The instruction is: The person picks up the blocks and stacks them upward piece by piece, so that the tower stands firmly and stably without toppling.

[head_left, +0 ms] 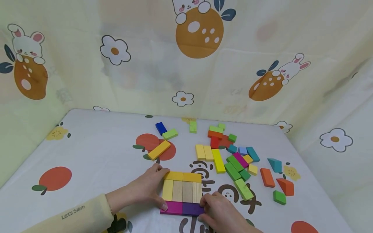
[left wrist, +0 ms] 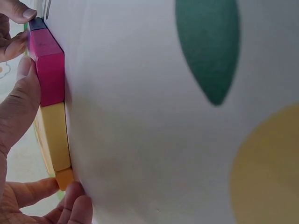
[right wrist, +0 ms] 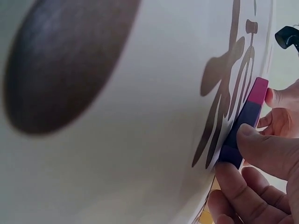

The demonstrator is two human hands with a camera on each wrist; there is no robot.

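Flat on the table, several wooden blocks form a rectangle in the head view. Its far row is two golden-yellow blocks [head_left: 192,177]. In the middle stand a pale yellow block [head_left: 167,190] and plain wood blocks [head_left: 187,191]. A magenta block [head_left: 171,208] and a purple block [head_left: 190,209] make the near row. My left hand [head_left: 142,187] spans the left side, thumb on the magenta block, fingers at the far golden corner. With thumb and index finger, my right hand [head_left: 222,212] pinches the right end of the purple block, also seen in the right wrist view.
Loose blocks lie beyond and to the right: a long yellow block [head_left: 218,160], green blocks [head_left: 243,189], an orange block [head_left: 267,177] and a teal triangle [head_left: 275,165]. Another golden block [head_left: 159,150] and a blue block [head_left: 161,128] lie farther back. A printed curtain [head_left: 145,77] hangs behind.
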